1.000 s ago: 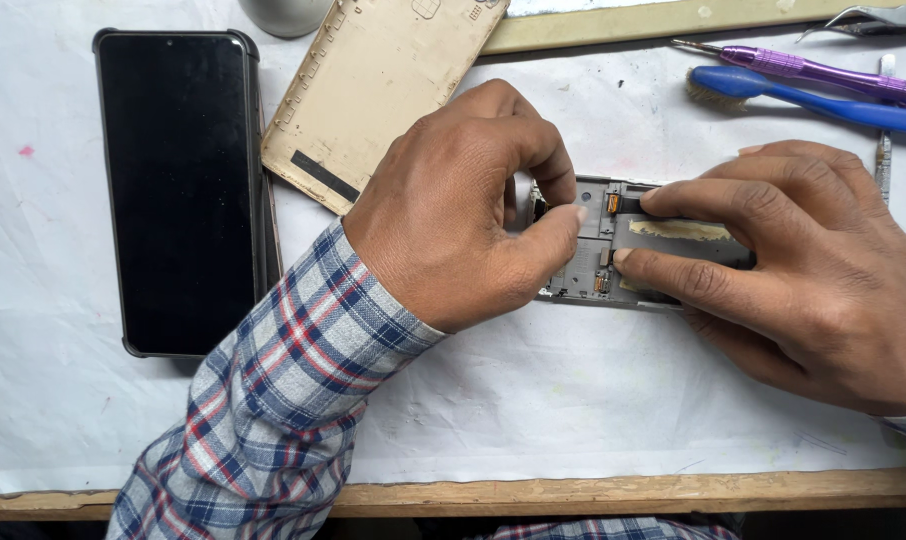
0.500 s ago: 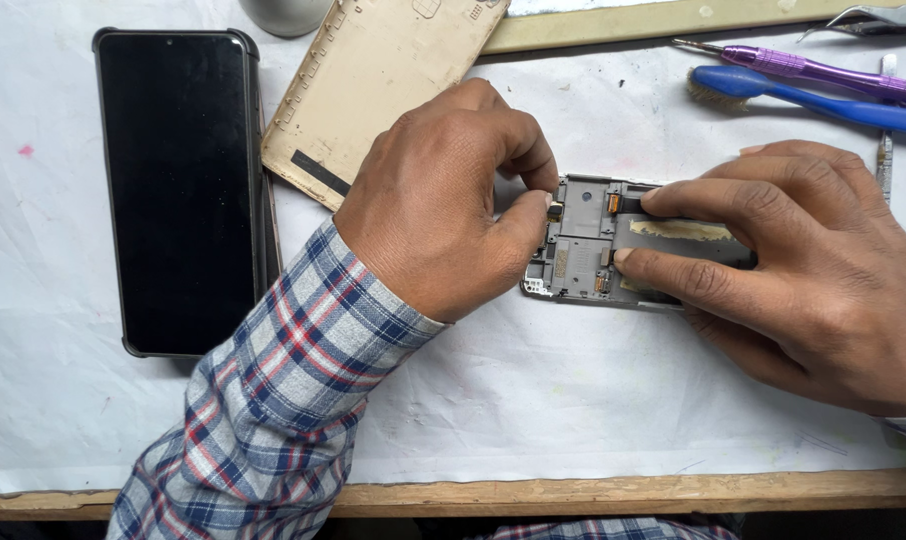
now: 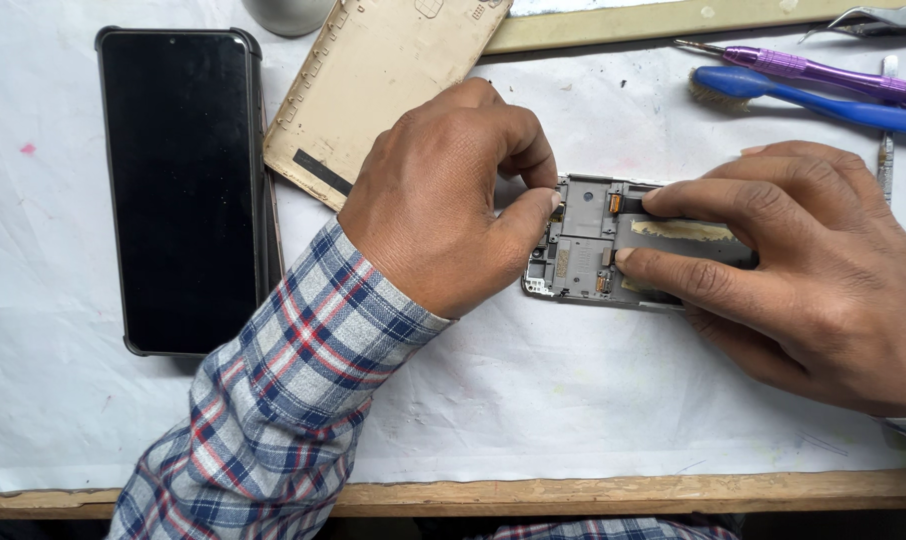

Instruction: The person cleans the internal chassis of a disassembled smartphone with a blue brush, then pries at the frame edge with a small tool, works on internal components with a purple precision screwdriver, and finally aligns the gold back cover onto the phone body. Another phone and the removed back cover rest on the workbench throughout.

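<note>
1 opened phone body point(image 3: 585, 243), its grey inner frame and small connectors exposed, is lying flat on the white paper sheet point(image 3: 573, 400) just right of centre, pinned between 2 bare hands. The left hand point(image 3: 443, 205), coming in from 7 o'clock in a blue, red and white plaid sleeve point(image 3: 283, 400), is curling over the body's left end, thumb and forefinger pinching at its upper left corner; whether anything small is caught between the fingertips cannot be told. The right hand point(image 3: 813, 270), entering from 4 o'clock, is pressing down with 2 extended fingers on the dark battery area, where 1 strip of yellowish tape point(image 3: 685, 229) is showing between them, clamping the body to the sheet.

Outward at 11 o'clock, 1 gold back cover point(image 3: 373, 90) is lying tilted, inner side hidden, touching the left wrist's far side. At 9 o'clock, 1 black phone point(image 3: 183, 190) in a dark case is resting screen up, well apart from the open body. At 1 o'clock, 3 tools are lying near each other: 1 purple-handled screwdriver point(image 3: 823, 75), 1 blue-handled brush point(image 3: 813, 105) just below it, and 1 pair of metal tweezers point(image 3: 893, 17) at the top edge. A wooden edge point(image 3: 623, 492) is bordering the sheet at 6 o'clock.
</note>
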{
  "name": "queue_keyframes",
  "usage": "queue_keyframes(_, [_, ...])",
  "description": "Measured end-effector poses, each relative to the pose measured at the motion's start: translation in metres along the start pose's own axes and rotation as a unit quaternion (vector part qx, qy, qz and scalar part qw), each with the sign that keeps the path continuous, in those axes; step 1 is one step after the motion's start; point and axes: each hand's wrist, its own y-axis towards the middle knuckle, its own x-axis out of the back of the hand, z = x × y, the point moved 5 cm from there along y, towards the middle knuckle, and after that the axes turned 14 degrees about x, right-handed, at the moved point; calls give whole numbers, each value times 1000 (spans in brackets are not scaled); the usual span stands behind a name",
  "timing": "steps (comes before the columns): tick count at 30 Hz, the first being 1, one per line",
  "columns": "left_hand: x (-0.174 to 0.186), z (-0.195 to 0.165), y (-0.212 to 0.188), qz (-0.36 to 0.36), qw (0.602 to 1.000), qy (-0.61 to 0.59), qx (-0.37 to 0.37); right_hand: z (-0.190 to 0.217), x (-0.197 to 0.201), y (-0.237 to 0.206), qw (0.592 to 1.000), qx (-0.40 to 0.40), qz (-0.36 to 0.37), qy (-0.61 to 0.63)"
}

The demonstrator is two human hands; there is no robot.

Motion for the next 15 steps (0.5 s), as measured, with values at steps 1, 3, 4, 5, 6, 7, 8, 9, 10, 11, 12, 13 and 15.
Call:
queue_keyframes(1, [-1,0,0,3,1000,0,1,0,0,0,1000,1,0,-1])
queue_keyframes(3, [-1,2,1,9,1000,0,2,0,0,0,1000,2,0,-2])
queue_keyframes(4, [-1,2,1,9,1000,-5,1,0,0,0,1000,2,0,-2])
queue_keyframes(5, [-2,2,1,9,1000,-11,0,0,0,0,1000,3,0,-3])
queue_keyframes(6, [-2,2,1,9,1000,-16,-1,0,0,0,1000,1,0,-2])
queue_keyframes(7, [-2,2,1,6,1000,-16,-1,0,0,-1,1000,0,0,-2])
queue_keyframes(8, [-2,2,0,3,1000,-16,-1,0,0,0,1000,-1,0,-1])
queue_keyframes(9, [-2,2,0,0,1000,-17,-2,0,0,-1,1000,0,0,-1])
queue_keyframes(10, [-2,3,1,1,1000,-17,-1,0,0,0,1000,0,0,-1])
queue_keyframes(11, [-3,3,1,2,1000,-17,0,0,0,0,1000,0,0,-1])
queue_keyframes(12, [-3,3,1,3,1000,-16,1,0,0,0,1000,0,-1,1])
queue_keyframes(13, [-3,2,1,1,1000,-16,1,0,1,0,1000,0,-2,4])
queue_keyframes(15, [-3,2,1,-3,1000,-14,1,0,1,0,1000,0,-2,6])
